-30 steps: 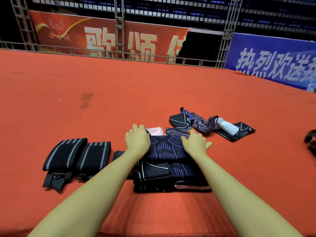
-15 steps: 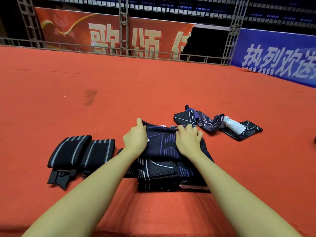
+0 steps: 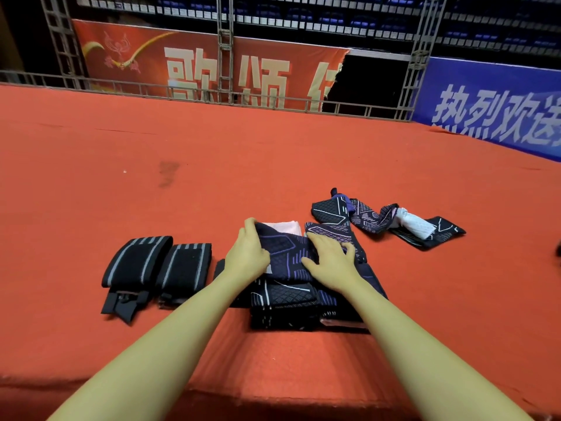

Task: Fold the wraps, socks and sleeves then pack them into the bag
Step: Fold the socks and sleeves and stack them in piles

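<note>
a dark patterned sleeve (image 3: 288,253) with purple lines lies near the middle of the red carpeted floor (image 3: 273,165), on top of a stack of folded sleeves (image 3: 291,308) of the same dark fabric. the left hand (image 3: 247,255) grasps the sleeve's left edge, fingers curled round its far corner. the right hand (image 3: 329,258) lies flat on the sleeve's right part, fingers released and spread, pressing it down. a pale pink piece (image 3: 283,226) shows just beyond the sleeve, between the two hands. to the left of the stack, just beside it, two black wraps (image 3: 158,265) with grey stripes lie folded side by side. to the far right, apart from the stack, unfolded patterned socks (image 3: 379,220) lie in a loose heap with a white piece (image 3: 414,227) among them. beyond the floor run a metal railing (image 3: 194,94), a red banner (image 3: 206,65) and a blue banner (image 3: 498,107).
</note>
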Demonstrator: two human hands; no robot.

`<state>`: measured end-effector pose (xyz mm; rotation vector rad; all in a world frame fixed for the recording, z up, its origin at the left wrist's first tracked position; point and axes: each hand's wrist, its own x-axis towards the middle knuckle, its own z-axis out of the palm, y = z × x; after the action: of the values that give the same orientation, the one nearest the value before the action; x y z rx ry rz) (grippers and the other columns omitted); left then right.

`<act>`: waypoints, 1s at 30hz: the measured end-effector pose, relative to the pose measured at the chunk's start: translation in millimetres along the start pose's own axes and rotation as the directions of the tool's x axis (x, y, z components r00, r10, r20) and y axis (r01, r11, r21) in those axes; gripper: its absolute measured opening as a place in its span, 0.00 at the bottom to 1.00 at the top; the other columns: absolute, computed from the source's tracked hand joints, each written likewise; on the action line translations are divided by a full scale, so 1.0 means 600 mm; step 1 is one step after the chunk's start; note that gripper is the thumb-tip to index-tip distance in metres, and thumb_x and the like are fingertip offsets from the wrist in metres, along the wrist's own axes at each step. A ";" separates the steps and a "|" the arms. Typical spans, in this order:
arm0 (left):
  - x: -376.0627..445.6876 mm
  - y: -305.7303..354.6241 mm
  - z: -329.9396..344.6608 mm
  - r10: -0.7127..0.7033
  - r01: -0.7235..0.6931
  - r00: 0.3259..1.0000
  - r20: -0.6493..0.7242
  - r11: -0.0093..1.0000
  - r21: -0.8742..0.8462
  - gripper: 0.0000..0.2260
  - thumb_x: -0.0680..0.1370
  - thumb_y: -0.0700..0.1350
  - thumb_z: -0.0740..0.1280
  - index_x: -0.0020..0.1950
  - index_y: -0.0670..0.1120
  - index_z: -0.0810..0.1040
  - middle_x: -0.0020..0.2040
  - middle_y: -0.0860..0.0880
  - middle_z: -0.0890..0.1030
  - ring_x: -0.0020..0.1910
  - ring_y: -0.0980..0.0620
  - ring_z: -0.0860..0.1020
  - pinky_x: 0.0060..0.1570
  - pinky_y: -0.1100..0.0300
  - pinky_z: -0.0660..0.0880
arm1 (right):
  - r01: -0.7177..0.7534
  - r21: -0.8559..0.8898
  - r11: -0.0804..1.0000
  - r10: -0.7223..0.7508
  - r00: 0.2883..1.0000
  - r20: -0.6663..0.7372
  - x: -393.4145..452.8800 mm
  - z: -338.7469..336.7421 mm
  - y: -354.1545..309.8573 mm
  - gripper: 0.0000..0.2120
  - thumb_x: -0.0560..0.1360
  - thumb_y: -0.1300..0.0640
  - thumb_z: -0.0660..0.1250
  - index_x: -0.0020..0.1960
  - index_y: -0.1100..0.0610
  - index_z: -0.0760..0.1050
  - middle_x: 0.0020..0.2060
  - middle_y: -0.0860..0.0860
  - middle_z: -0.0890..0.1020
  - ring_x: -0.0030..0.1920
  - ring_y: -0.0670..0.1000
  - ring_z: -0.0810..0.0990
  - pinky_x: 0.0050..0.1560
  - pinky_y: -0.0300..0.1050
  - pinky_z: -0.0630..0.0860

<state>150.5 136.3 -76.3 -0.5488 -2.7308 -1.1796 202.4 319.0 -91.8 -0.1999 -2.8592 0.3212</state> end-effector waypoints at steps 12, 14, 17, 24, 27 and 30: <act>-0.002 -0.003 0.006 -0.128 0.091 0.980 0.153 0.969 0.230 0.21 0.74 0.36 0.55 0.66 0.45 0.68 0.58 0.43 0.65 0.49 0.39 0.75 0.54 0.46 0.74 | 0.040 -0.021 0.999 -0.029 0.927 0.375 -0.005 -0.008 -0.010 0.28 0.80 0.40 0.52 0.77 0.41 0.48 0.78 0.46 0.45 0.77 0.50 0.43 0.74 0.56 0.41; -0.006 -0.002 0.007 -0.148 0.108 0.976 0.158 0.966 0.236 0.22 0.74 0.37 0.55 0.68 0.46 0.67 0.59 0.43 0.65 0.49 0.39 0.75 0.54 0.46 0.74 | 0.021 -0.011 1.000 -0.015 0.917 0.399 -0.008 -0.009 -0.011 0.28 0.80 0.40 0.53 0.77 0.40 0.47 0.77 0.45 0.43 0.77 0.50 0.40 0.74 0.57 0.39; -0.013 0.009 0.003 -0.130 0.115 0.989 0.065 0.975 0.189 0.19 0.75 0.38 0.55 0.65 0.47 0.70 0.58 0.44 0.66 0.49 0.40 0.76 0.48 0.51 0.74 | 0.020 0.012 1.000 -0.023 0.930 0.367 -0.012 -0.008 -0.013 0.27 0.80 0.41 0.52 0.77 0.42 0.50 0.78 0.46 0.45 0.77 0.50 0.43 0.74 0.58 0.40; -0.013 0.057 -0.013 0.085 -0.085 0.996 -0.006 0.989 -0.122 0.22 0.75 0.38 0.59 0.69 0.49 0.71 0.55 0.46 0.70 0.54 0.45 0.72 0.54 0.55 0.71 | -0.089 -0.007 0.996 0.089 0.996 0.006 -0.036 -0.002 -0.009 0.16 0.79 0.44 0.57 0.64 0.46 0.70 0.59 0.50 0.68 0.61 0.55 0.66 0.61 0.53 0.60; -0.009 0.087 -0.007 0.101 -0.098 0.995 -0.007 0.953 -0.288 0.22 0.74 0.35 0.61 0.68 0.48 0.72 0.51 0.47 0.74 0.40 0.50 0.72 0.39 0.61 0.68 | -0.128 0.097 0.987 0.126 0.992 0.027 -0.041 -0.002 -0.006 0.15 0.79 0.44 0.56 0.61 0.47 0.73 0.57 0.50 0.71 0.61 0.53 0.68 0.61 0.53 0.59; -0.011 0.113 0.005 0.116 -0.095 0.993 0.027 0.906 -0.413 0.22 0.74 0.34 0.63 0.67 0.47 0.72 0.46 0.49 0.75 0.35 0.54 0.71 0.34 0.66 0.68 | -0.230 0.422 0.877 0.306 0.944 -0.120 -0.044 -0.024 -0.005 0.19 0.81 0.46 0.54 0.50 0.56 0.78 0.48 0.52 0.79 0.55 0.52 0.75 0.53 0.48 0.58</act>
<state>182.2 179.6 -34.0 -0.7698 -2.4532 -1.7457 230.9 314.6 -83.6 -0.5188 -2.5091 0.8890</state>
